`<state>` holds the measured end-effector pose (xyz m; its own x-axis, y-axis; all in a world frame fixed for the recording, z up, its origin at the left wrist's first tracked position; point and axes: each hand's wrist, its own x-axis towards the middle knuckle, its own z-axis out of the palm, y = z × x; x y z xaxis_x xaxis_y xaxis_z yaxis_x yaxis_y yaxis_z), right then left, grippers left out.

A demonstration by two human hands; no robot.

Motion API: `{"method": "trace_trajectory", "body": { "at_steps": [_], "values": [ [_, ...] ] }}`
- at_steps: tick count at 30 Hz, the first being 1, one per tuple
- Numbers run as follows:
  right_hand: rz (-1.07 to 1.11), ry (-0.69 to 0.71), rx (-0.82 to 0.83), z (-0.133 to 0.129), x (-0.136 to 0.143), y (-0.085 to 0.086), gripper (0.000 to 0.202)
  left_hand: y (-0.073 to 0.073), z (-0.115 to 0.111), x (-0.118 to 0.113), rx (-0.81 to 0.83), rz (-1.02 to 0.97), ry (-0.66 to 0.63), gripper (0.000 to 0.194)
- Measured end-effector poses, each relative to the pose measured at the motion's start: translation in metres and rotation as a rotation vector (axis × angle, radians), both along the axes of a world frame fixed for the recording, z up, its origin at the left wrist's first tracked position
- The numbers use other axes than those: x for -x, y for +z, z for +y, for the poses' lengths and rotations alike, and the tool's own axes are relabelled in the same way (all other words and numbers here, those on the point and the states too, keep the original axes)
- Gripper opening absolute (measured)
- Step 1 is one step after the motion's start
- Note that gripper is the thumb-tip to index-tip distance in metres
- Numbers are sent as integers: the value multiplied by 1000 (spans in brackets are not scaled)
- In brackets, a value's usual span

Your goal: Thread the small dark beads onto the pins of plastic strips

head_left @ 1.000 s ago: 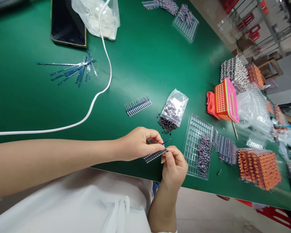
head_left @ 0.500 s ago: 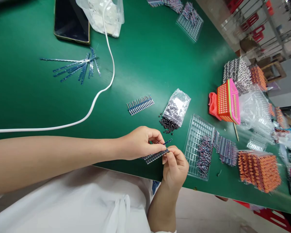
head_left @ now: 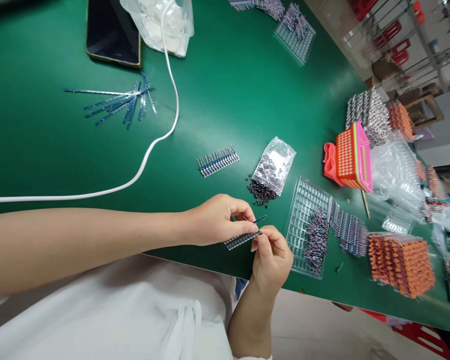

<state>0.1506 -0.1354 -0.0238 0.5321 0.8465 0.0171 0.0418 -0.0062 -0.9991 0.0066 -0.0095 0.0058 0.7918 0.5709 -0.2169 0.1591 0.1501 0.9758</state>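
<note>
My left hand (head_left: 219,220) grips a dark panel of small circuit boards (head_left: 240,240) between thumb and fingers, just over the table's near edge. A thin blue strip (head_left: 260,218) sticks out past its fingertips. My right hand (head_left: 272,255) is closed in a pinch at the panel's right end; its fingertips hide whatever small part may be between them. Beyond the hands lies another row of small boards with wire pins (head_left: 218,161). Near it, small black parts (head_left: 261,192) spill from a clear plastic bag (head_left: 274,162).
On the right stands a clear tray (head_left: 298,220) partly filled with wired pieces, beside stacked orange parts (head_left: 401,265) and an orange basket (head_left: 348,157). Blue strips (head_left: 129,102), a white cable (head_left: 150,150) and a phone (head_left: 113,32) lie to the left.
Both hands stay almost in place, still together at the panel. The panel's visible part has tilted slightly. The whole view has shifted a little.
</note>
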Motion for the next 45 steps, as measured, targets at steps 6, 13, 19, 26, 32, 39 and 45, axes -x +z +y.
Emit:
{"method": "trace_trajectory", "body": {
  "at_steps": [6,13,19,26,32,39,45],
  "values": [
    [125,85,-13,0,-5,-4,5,0,1,0,16,1,-30,24],
    [235,145,74,0,-9,-2,13,4,2,1,41,44,-76,23],
    [246,166,119,-1,-10,-3,16,2,0,0,43,70,-99,22],
    [253,211,84,-3,-12,-5,5,-2,0,-1,23,68,-114,23],
    [224,218,90,-3,-12,-4,5,-3,-1,0,-2,65,-124,23],
    [230,234,99,-2,-13,-4,2,-6,-3,-1,-31,84,-131,24],
    [259,255,99,-2,-13,-3,1,-4,-1,0,-43,62,-152,22]
  ]
}}
